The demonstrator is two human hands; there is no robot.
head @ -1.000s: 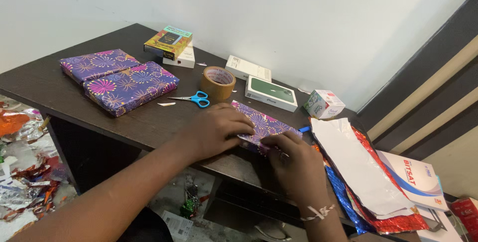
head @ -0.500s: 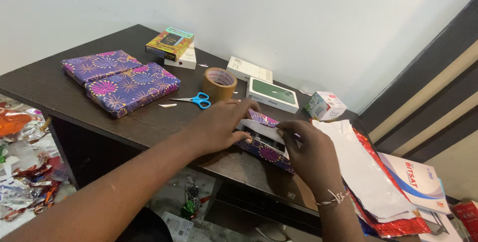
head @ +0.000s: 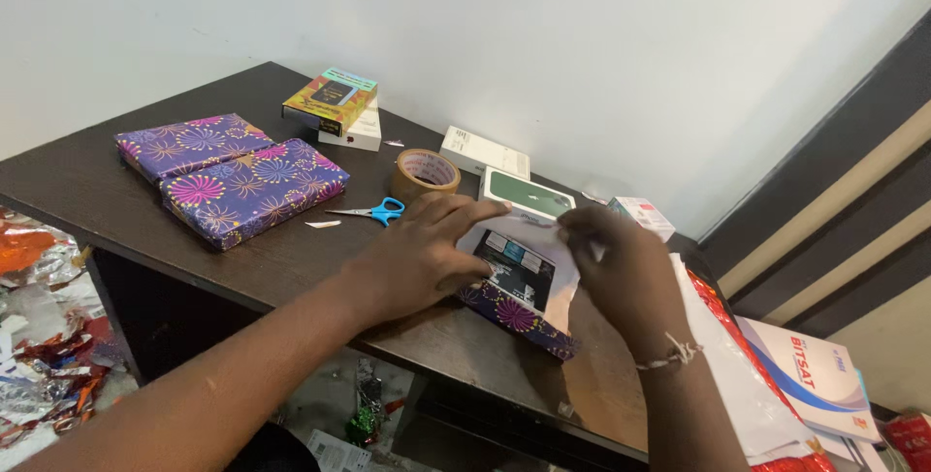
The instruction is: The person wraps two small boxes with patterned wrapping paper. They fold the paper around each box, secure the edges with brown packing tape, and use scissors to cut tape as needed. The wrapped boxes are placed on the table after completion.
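You've got purple wrapping paper (head: 519, 319) w/ pink-yellow starbursts, white underside, round a black-and-white box (head: 514, 266). Two wrapped parcels (head: 233, 176): same purple print. Scissors (head: 373, 211) blue-handled, tape roll (head: 424, 174) brown, desk (head: 87, 191) dark brown.

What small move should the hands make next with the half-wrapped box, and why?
Probably the right hand should fold the loose paper flap down over the box: its top is uncovered, and the left hand steadies it.
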